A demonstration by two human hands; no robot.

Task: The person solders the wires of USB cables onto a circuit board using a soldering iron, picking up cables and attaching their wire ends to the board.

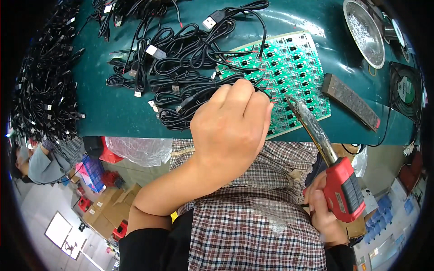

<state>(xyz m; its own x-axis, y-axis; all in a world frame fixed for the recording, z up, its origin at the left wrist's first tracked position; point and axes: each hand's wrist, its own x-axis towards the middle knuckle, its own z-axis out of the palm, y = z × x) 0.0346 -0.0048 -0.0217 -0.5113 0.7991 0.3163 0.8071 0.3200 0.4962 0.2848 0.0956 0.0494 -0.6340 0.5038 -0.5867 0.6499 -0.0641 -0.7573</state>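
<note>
The green circuit board panel [289,77] lies flat on the teal counter [113,108], toward one o'clock from picture centre, its rows of small black parts showing and its near edge close to the counter's front edge. I see my left hand [230,126] curled shut over the board's seven-o'clock corner, fingers folded down onto a black cable [199,95] that runs in from the tangle of black cables with flat metal plugs [172,58] spread at eleven o'clock. What the fingertips pinch is hidden under the knuckles. My right hand [323,212], at four o'clock, grips the red handle of a soldering iron [332,171]; its silvery barrel slants up toward eleven o'clock and the tip [289,100] sits on or just above the board, just beside my left knuckles. I cannot tell whether it touches. A dark rectangular block [350,99] lies at three o'clock from the board, just beside it. A round metal dish [364,31] stands at two o'clock, and a large heap of more black cables [45,77] fills the nine-o'clock edge.
</note>
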